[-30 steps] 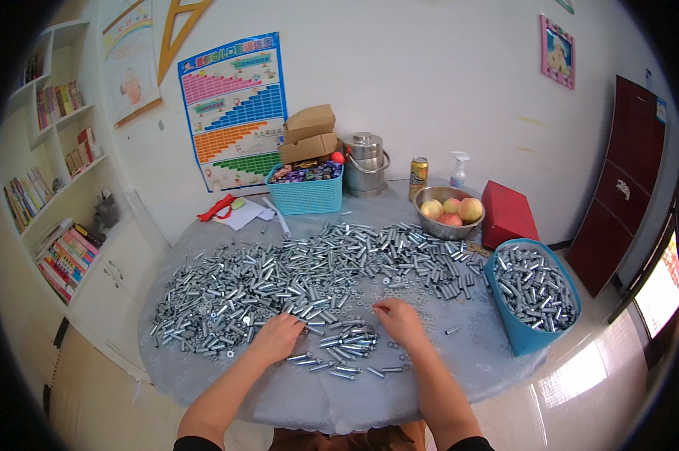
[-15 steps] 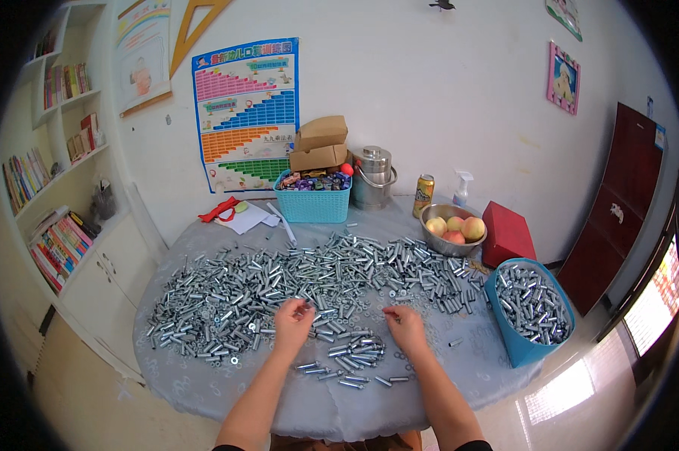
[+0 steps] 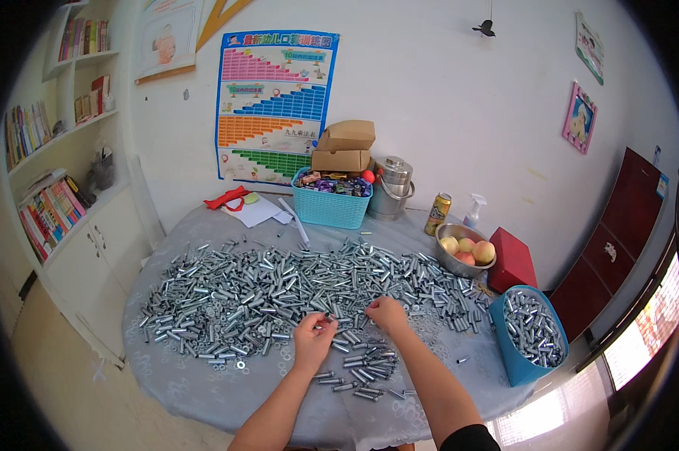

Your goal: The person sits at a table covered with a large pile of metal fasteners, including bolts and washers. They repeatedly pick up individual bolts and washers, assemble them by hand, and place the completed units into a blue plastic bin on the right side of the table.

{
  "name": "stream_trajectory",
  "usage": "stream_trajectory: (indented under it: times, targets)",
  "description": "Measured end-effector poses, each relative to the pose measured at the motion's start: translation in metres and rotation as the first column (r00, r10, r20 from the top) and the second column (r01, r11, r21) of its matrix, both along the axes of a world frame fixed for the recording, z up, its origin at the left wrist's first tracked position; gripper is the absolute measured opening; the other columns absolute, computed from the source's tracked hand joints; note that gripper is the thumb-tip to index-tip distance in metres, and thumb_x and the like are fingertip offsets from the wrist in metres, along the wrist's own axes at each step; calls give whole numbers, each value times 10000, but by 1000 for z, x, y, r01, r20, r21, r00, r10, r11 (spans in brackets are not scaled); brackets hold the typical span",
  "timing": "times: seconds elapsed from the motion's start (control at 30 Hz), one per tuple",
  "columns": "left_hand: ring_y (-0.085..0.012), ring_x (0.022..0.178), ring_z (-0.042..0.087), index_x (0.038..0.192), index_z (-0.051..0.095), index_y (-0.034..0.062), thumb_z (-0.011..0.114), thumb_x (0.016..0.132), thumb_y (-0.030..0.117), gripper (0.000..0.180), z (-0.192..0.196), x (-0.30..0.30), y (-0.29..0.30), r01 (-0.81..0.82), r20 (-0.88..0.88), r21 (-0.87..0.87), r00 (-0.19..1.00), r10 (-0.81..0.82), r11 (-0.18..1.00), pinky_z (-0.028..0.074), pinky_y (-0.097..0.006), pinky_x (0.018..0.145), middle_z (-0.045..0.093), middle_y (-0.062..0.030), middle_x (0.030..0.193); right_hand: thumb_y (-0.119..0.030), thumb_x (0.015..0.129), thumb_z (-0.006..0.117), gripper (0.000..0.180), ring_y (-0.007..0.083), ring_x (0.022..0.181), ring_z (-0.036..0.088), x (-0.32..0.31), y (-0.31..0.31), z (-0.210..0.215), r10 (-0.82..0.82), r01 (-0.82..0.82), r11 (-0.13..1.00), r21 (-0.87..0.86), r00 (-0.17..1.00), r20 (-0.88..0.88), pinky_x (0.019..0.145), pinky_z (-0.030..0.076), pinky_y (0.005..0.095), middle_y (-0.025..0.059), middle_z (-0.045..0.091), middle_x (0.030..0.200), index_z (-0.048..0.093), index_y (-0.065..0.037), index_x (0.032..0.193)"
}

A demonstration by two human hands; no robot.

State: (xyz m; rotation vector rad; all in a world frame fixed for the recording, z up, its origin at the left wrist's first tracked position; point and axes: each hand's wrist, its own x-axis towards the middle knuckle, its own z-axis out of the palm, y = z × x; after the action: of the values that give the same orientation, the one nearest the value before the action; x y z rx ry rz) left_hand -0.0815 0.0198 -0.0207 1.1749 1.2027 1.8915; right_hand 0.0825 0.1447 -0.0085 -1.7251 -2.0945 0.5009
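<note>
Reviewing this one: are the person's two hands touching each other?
Apart. In the head view, a gap with metal pieces showing in it separates the left hand from the right hand.

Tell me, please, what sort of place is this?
Probably a room in a home: a white bookshelf, a metal bowl of fruit on the cloth-covered table, and a colourful chart on the wall.

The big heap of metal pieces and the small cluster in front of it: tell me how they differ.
The big heap spreads wide across the grey tablecloth; the small cluster covers only a little patch. The small cluster lies nearer the cloth's front edge, the big heap mostly farther back. Both contain silvery, rod-like pieces.
</note>
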Motion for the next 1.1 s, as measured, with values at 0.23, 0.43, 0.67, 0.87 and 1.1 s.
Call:
stream_trajectory:
  times: [0.23,0.43,0.67,0.87,1.1]
  targets:
    - [-110,769,601,931,608,1,626,802,30,133,12,-3,-5,359,430,-92,856,-288,929,510,-237,665,637,-72,931,-295,604,708,269,225,746,640,-8,4,3,18,-12,996,-91,998,59,694,499,330,80,667,780,682,-115,803]
    - [-118,755,604,1021,577,1,594,824,38,201,13,3,-5,443,444,-94,820,-361,892,505,-242,676,638,-90,941,-233,609,753,291,187,728,639,-1,-8,1,32,-29,999,29,994,-108,665,500,306,92,663,781,666,-55,822]
    - [-175,800,623,955,507,1,585,805,-35,173,14,11,-10,511,495,-18,751,-436,859,527,-291,736,616,-163,1002,38,775,629,278,129,818,609,27,-75,19,183,-220,971,92,446,-876,720,482,233,100,652,882,561,-17,1039]
    - [-209,836,618,933,546,5,606,778,-67,181,11,25,-14,517,468,-111,781,-414,849,525,-321,790,607,-131,962,64,789,612,331,168,895,614,36,-101,14,160,-243,965,96,256,-953,794,485,263,130,648,935,516,-13,1096]
    - [-178,829,615,925,569,7,631,764,-63,186,18,30,-20,530,484,-160,778,-402,833,517,-284,774,604,-93,910,77,780,611,355,184,913,615,36,-104,17,131,-272,959,85,157,-979,801,488,275,147,646,933,507,-13,1107]
